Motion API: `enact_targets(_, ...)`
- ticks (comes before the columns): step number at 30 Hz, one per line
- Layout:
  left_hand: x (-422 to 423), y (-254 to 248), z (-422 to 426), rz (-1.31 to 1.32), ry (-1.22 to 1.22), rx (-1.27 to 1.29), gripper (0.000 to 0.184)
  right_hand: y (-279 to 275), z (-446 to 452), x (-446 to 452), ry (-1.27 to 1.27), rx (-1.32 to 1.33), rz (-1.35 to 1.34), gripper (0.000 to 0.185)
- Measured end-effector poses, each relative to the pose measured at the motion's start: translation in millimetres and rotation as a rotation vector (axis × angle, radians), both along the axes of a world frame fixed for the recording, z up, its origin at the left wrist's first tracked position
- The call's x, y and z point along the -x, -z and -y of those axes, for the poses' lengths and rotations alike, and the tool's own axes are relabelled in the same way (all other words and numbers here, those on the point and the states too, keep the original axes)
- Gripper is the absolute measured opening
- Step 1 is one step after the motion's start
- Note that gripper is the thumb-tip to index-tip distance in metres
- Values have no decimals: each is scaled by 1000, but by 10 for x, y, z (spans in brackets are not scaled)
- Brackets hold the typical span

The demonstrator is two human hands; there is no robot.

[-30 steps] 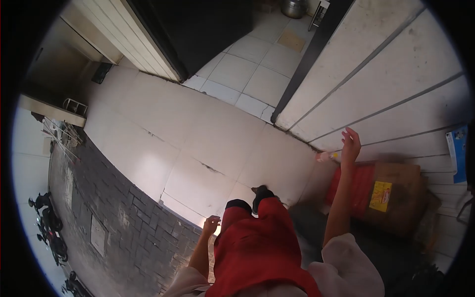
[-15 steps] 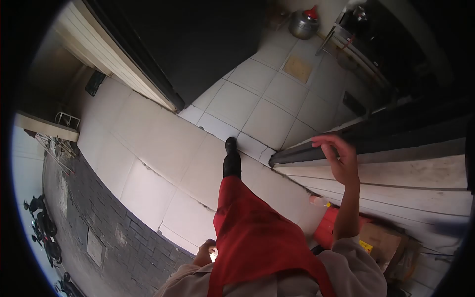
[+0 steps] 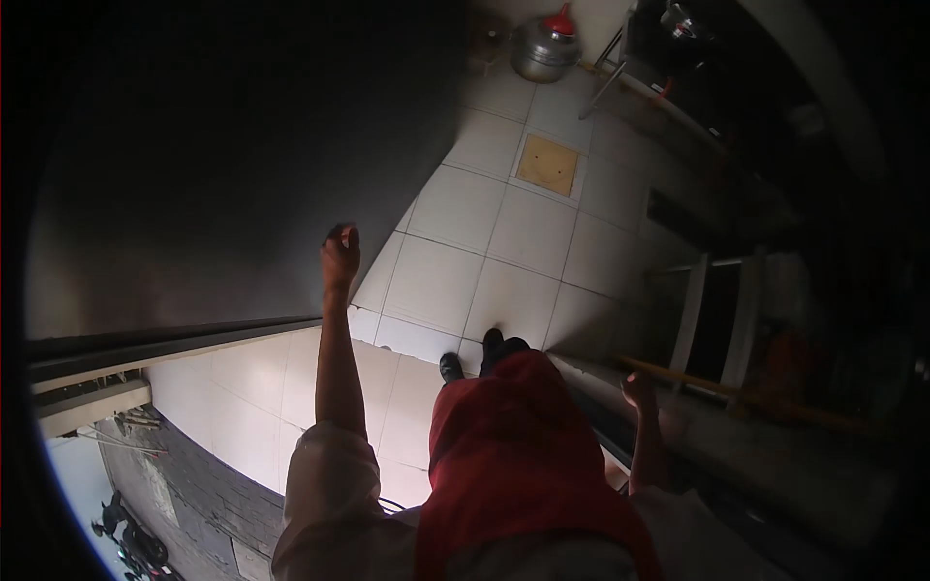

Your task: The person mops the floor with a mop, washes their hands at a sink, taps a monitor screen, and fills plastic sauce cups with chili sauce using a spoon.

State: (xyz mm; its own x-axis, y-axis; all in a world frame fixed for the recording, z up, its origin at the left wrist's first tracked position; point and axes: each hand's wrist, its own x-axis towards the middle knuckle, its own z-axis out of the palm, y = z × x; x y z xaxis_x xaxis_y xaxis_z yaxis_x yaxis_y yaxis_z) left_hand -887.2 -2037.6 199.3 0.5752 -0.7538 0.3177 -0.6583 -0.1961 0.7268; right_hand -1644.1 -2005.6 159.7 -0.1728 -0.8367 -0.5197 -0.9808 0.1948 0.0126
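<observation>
My left hand (image 3: 339,256) is raised on an outstretched arm in front of the dark door panel (image 3: 213,184), close to the panel's edge. Its fingers are curled in, and whatever lies within them is too small to make out. Lower on the right, my right hand (image 3: 637,389) hangs near the dark doorway side, beside a yellowish pole (image 3: 678,378). That hand looks closed, with nothing visible in it. A red apron (image 3: 523,436) covers my front, and my black shoes (image 3: 451,368) stand at the tiled threshold.
Beyond the doorway lies a white tiled floor (image 3: 528,228) with a tan square cover (image 3: 548,165). A metal pot (image 3: 544,50) with a red top stands at the back. Dark shelving (image 3: 722,310) lines the right side. Outside, a motorcycle (image 3: 131,533) is parked on grey paving (image 3: 184,494).
I have stepped forward to the doorway. My left hand has risen from my side to the door panel. My right hand has dropped and its spread fingers have closed.
</observation>
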Motion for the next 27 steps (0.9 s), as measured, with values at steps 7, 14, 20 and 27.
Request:
enact_targets(7,-87,-1447,3540,429,147,75,18,101,1129,-549,517,-474,369,43)
enact_targets(14,30,-875,5719,640,416,-432,25,460,3684,-1239,301,-386,544,27)
enact_targets(20,487,-102,7037,816,587,-806,30,-231,5862,-1768,105,87,707,24)
enact_targets(27,112,579,8764,1326,274,-1146,44,-250,7490,-1771,95,0,662,28)
